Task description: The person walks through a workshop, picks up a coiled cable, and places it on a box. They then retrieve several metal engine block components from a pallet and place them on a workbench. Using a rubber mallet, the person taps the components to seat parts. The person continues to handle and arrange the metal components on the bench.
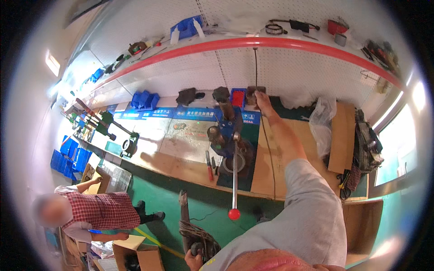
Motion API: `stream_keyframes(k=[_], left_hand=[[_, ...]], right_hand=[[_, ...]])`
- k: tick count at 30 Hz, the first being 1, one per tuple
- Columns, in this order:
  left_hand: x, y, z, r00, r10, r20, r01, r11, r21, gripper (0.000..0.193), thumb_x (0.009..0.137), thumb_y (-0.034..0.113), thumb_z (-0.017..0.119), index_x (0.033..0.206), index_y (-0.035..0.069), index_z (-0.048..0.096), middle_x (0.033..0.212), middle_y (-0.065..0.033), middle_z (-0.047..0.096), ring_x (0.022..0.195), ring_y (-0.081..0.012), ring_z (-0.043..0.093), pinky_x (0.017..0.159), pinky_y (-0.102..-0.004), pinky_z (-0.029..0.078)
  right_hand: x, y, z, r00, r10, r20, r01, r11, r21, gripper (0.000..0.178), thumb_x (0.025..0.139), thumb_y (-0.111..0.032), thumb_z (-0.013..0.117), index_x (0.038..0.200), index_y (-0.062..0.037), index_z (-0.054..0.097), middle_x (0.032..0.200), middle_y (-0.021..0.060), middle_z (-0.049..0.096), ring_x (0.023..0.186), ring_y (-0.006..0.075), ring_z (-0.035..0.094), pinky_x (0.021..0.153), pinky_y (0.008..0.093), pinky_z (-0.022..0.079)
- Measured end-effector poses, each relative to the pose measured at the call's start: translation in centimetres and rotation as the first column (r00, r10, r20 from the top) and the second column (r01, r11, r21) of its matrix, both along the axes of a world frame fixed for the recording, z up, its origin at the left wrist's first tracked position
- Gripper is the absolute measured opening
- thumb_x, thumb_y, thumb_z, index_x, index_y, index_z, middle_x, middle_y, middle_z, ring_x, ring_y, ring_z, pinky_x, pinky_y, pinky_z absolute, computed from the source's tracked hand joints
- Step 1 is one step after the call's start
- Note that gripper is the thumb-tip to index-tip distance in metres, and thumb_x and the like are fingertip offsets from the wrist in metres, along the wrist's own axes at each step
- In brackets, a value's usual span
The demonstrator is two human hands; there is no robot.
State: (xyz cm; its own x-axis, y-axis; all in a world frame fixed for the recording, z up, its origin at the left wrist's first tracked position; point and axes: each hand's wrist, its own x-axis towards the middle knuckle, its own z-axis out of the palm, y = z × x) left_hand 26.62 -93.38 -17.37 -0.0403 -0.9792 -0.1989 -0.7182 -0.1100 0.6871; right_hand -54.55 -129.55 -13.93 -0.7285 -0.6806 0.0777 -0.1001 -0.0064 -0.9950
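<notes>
My right arm stretches over the workbench, and my right hand [262,100] is at a small brown bin [251,91] by the back wall. Its fingers look curled, but whatever they hold is hidden. A dark cord [256,67] hangs down right beside this hand. Low in the view, my left hand [193,260] is closed around a dark, ribbed bundle [199,232] with a long narrow end pointing up; its exact kind is unclear. Between the hands stands a blue hand press [229,126] with a steel lever [234,176] ending in a red ball knob [233,214].
Red-handled pliers [209,169] lie left of the press. A red bin [238,97] and blue bins [144,100] line the back. A red-edged shelf [253,42] runs overhead. Clear plastic [323,126] and cardboard [342,137] lie right. Another person [106,210] stands left, near open boxes [138,253].
</notes>
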Motion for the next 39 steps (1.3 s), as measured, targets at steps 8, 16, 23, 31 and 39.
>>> stream_keyframes(k=[8, 16, 23, 31, 39], left_hand=[[1.0, 0.2, 0.0, 0.912, -0.024, -0.409, 0.017, 1.0, -0.021, 0.016, 0.091, 0.015, 0.071, 0.095, 0.0, 0.068, 0.076, -0.0091, 0.061, 0.074, -0.0188, 0.056, 0.069, -0.0381, 0.047], [7.3, -2.4, -5.6, 0.949, -0.314, -0.025, 0.311, 0.946, -0.097, 0.034, 0.081, 0.029, 0.08, 0.089, 0.0, 0.066, 0.081, -0.0257, 0.067, 0.077, -0.0468, 0.065, 0.068, -0.0477, 0.051], [9.0, -3.1, -3.7, 0.773, -0.626, 0.106, 0.634, 0.754, -0.172, 0.034, 0.078, 0.031, 0.082, 0.09, 0.003, 0.067, 0.081, -0.0238, 0.068, 0.08, -0.048, 0.065, 0.069, -0.0539, 0.051], [3.9, -0.2, 1.0, 0.385, -0.923, 0.023, 0.887, 0.362, -0.286, 0.03, 0.077, 0.027, 0.081, 0.091, 0.004, 0.068, 0.082, -0.0229, 0.068, 0.082, -0.0468, 0.065, 0.066, -0.051, 0.052], [-2.2, 9.7, 7.3, 0.191, -0.957, -0.22, 0.94, 0.243, -0.241, 0.027, 0.08, 0.019, 0.082, 0.092, -0.002, 0.068, 0.074, -0.0176, 0.064, 0.067, -0.0199, 0.064, 0.063, -0.0378, 0.05]], right_hand=[[18.0, 10.6, 5.3, 0.892, -0.24, -0.384, 0.131, 0.949, -0.288, 0.035, 0.103, -0.029, 0.052, 0.093, 0.0012, 0.068, 0.078, 0.0083, 0.065, 0.073, 0.0173, 0.059, 0.068, 0.0346, 0.047], [31.3, 38.9, 3.5, 0.95, -0.254, 0.182, 0.294, 0.923, -0.248, 0.031, 0.106, -0.032, 0.053, 0.095, -0.0059, 0.067, 0.068, -0.0042, 0.048, 0.054, 0.0053, 0.043, 0.046, 0.026, 0.033], [48.5, 60.3, -2.6, 0.833, -0.468, -0.296, 0.517, 0.849, 0.111, 0.03, 0.104, -0.027, 0.056, 0.085, -0.0033, 0.059, 0.064, -0.0026, 0.049, 0.054, 0.0073, 0.046, 0.048, 0.0276, 0.038], [60.8, 81.4, -21.8, 0.839, -0.434, -0.329, 0.514, 0.433, 0.74, 0.041, 0.083, -0.032, 0.073, 0.105, 0.0023, 0.067, 0.093, 0.0225, 0.072, 0.089, 0.0377, 0.07, 0.082, 0.0467, 0.054], [65.1, 84.3, -21.5, 0.912, -0.406, 0.066, 0.342, 0.839, 0.424, 0.068, 0.088, -0.042, 0.074, 0.136, 0.0042, 0.058, 0.118, 0.0215, 0.07, 0.106, 0.0272, 0.068, 0.094, 0.0368, 0.053]])
